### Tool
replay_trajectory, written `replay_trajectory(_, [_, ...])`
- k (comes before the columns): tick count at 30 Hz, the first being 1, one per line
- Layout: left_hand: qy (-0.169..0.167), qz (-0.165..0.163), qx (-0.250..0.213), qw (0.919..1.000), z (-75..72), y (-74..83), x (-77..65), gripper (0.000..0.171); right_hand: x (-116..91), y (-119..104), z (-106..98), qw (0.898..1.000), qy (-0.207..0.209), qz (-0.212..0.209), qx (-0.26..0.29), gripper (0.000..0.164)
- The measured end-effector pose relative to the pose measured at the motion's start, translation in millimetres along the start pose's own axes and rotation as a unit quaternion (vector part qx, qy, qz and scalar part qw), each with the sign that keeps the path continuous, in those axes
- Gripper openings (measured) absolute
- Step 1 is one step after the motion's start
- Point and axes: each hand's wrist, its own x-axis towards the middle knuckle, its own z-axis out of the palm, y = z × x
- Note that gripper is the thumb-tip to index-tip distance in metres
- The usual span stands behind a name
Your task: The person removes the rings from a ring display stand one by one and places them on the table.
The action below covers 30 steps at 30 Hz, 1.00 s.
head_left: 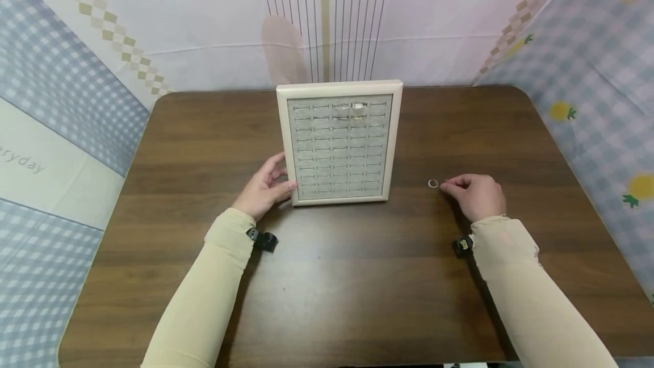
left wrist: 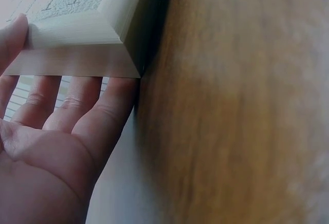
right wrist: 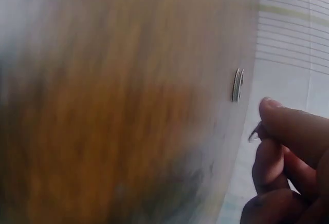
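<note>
A ring display board (head_left: 339,155) with a cream frame and grey slotted padding stands upright on the table, leaning slightly back. My left hand (head_left: 263,189) grips its left edge near the bottom; in the left wrist view the thumb lies on the front of the frame (left wrist: 77,34) and the fingers reach behind. To the right, my right hand (head_left: 477,195) pinches a small ring (right wrist: 253,133) between thumb and fingers, mostly hidden by them. Another silver ring (head_left: 433,184) lies on the table just left of those fingertips.
Near the board's top sit a ring with a squarish pale top (head_left: 359,108) and a faint, shiny ring-like piece (head_left: 341,111). The brown wooden table (head_left: 357,300) meets a pale patterned cloth (head_left: 204,21) at the back, with checked cloth at both sides.
</note>
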Motion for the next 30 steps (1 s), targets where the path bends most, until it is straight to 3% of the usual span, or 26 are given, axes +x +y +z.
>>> replay_trajectory(8, [-0.001,0.000,0.001,1.0000,0.0,1.7,-0.5,0.069,4.3,8.2,-2.6,0.998,-0.055,0.010,-0.010,0.033])
replay_trajectory(16, [0.002,-0.004,0.002,1.0000,1.0,2.4,-1.6,0.068,4.8,11.4,-1.9,0.997,-0.077,0.016,0.006,0.033])
replay_trajectory(24, [-0.001,-0.002,0.006,1.0000,0.9,1.7,-1.0,0.068,0.7,7.0,-2.5,1.000,-0.014,-0.008,0.007,0.031])
replay_trajectory(30, [-0.002,-0.003,0.003,1.0000,-0.3,1.7,-0.7,0.069,-0.4,-13.0,-6.1,0.998,0.045,-0.047,0.020,0.030])
